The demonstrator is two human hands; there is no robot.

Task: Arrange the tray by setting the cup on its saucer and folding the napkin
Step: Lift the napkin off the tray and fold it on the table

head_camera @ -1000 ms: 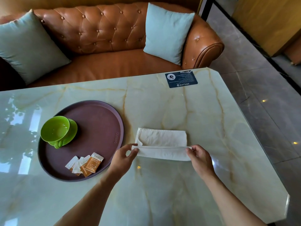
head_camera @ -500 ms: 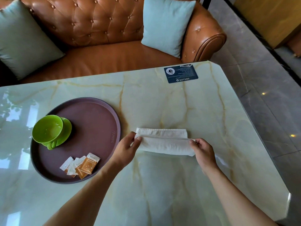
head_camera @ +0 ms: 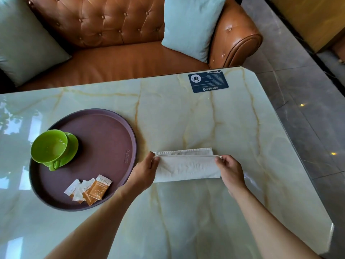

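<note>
A white cloth napkin [head_camera: 186,168] lies on the marble table, folded into a long strip to the right of the tray. My left hand [head_camera: 144,172] pinches its left end and my right hand [head_camera: 230,170] pinches its right end, both holding the top layer's far edge. A green cup [head_camera: 49,145] sits on its green saucer [head_camera: 71,146] at the left of the round brown tray [head_camera: 104,139]. Several sugar and tea packets [head_camera: 91,188] lie at the tray's near side.
A dark blue card [head_camera: 208,81] lies near the table's far right corner. An orange leather sofa [head_camera: 112,60] with pale blue cushions [head_camera: 190,25] stands behind the table. The table's right edge [head_camera: 298,146] drops to a grey tiled floor.
Both hands carried the napkin's near edge away from me over the cloth, so the folded layer now covers nearly all of it. The view shifted closer.
</note>
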